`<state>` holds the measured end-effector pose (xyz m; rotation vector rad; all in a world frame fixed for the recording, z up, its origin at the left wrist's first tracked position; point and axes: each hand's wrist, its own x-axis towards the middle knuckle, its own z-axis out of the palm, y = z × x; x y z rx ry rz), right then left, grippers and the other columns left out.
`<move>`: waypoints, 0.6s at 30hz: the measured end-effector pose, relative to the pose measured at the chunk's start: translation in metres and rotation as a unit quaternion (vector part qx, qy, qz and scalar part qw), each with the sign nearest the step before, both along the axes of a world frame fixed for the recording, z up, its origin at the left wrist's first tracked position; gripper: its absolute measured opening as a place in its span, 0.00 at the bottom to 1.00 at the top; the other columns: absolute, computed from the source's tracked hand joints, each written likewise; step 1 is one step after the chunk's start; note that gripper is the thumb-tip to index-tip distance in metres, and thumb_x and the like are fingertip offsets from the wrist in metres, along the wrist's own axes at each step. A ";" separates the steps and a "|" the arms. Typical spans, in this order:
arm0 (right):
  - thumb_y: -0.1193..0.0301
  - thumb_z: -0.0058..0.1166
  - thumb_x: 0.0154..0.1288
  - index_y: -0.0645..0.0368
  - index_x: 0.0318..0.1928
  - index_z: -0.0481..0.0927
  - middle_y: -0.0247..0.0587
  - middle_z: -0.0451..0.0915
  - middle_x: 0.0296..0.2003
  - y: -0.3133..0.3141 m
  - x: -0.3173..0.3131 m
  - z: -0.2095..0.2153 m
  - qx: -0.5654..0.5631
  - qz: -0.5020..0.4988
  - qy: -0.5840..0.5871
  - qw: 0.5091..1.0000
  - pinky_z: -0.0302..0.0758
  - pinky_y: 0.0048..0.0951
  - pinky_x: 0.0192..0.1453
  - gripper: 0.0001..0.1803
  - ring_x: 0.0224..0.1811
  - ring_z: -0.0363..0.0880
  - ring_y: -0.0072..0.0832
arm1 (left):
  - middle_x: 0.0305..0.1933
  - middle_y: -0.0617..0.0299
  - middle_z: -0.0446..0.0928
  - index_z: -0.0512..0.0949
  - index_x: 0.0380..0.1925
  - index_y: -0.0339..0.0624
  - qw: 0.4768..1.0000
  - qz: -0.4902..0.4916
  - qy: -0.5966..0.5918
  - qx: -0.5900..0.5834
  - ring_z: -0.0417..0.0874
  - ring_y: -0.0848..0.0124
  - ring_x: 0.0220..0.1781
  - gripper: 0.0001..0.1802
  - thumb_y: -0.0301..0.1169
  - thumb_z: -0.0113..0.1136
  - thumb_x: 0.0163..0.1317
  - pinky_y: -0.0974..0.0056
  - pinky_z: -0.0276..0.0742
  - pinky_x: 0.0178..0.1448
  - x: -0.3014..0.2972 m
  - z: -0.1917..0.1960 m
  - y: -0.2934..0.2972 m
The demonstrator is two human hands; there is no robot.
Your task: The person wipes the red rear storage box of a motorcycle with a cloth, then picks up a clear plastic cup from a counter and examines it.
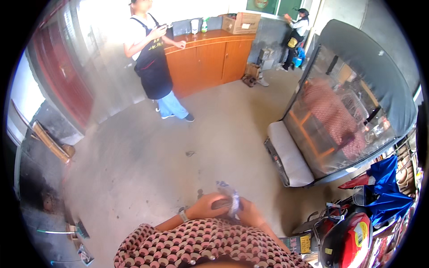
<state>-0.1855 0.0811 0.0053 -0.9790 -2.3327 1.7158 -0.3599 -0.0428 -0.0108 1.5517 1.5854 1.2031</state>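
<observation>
Close in front of my body, both hands hold a crumpled, pale purple and white cloth [233, 196], possibly a rag. My left hand [205, 206], with a watch [183, 215] on its wrist, is closed around the cloth's left side. Its right side is gripped by my right hand [251, 213], which is smeared by motion. One end of the cloth sticks up above the fingers. Something darker shows beside my left fingers, too blurred to name.
A person in a dark apron [154, 73] stands by a wooden cabinet [210, 62] bearing a cardboard box [241, 23]. Another person [295, 39] is by the window. A covered three-wheeler [291, 154] stands right; a red motorbike [357, 239] is nearer. Brooms [82, 230] lie lower left.
</observation>
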 end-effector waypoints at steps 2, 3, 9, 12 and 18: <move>0.73 0.51 0.62 0.63 0.55 0.74 0.56 0.82 0.42 -0.002 -0.003 -0.005 0.017 0.024 0.037 0.999 0.76 0.35 0.51 0.20 0.46 0.82 0.41 | 0.46 0.51 0.80 0.77 0.48 0.37 1.000 0.007 0.001 0.010 0.82 0.60 0.46 0.23 0.41 0.65 0.58 0.62 0.75 0.53 -0.001 -0.005 -0.010; 0.73 0.51 0.62 0.63 0.56 0.74 0.57 0.82 0.43 -0.003 -0.004 -0.008 0.012 0.031 0.046 0.998 0.76 0.35 0.52 0.20 0.46 0.82 0.41 | 0.45 0.52 0.80 0.78 0.47 0.36 1.000 0.017 -0.002 -0.005 0.81 0.62 0.46 0.22 0.40 0.65 0.58 0.63 0.75 0.53 -0.003 -0.003 -0.014; 0.76 0.53 0.66 0.68 0.56 0.73 0.48 0.83 0.43 -0.009 -0.005 0.003 -0.007 0.034 0.094 0.995 0.77 0.29 0.50 0.19 0.44 0.82 0.28 | 0.45 0.56 0.80 0.76 0.47 0.33 0.992 0.073 -0.096 -0.023 0.79 0.71 0.46 0.18 0.31 0.62 0.59 0.65 0.74 0.55 -0.004 -0.011 -0.017; 0.76 0.55 0.67 0.70 0.56 0.72 0.45 0.83 0.43 -0.003 -0.006 -0.001 -0.052 0.009 0.148 0.988 0.78 0.25 0.49 0.18 0.44 0.81 0.24 | 0.53 0.52 0.77 0.71 0.56 0.34 0.969 0.088 -0.221 -0.060 0.78 0.66 0.55 0.26 0.35 0.63 0.60 0.63 0.72 0.61 -0.009 -0.034 -0.015; 0.77 0.56 0.66 0.69 0.52 0.73 0.41 0.82 0.39 0.006 -0.004 -0.006 -0.064 -0.005 0.187 0.980 0.77 0.22 0.44 0.16 0.41 0.80 0.21 | 0.64 0.45 0.67 0.63 0.65 0.36 0.992 0.031 -0.113 -0.050 0.67 0.58 0.66 0.34 0.40 0.60 0.62 0.57 0.61 0.70 -0.005 -0.026 -0.006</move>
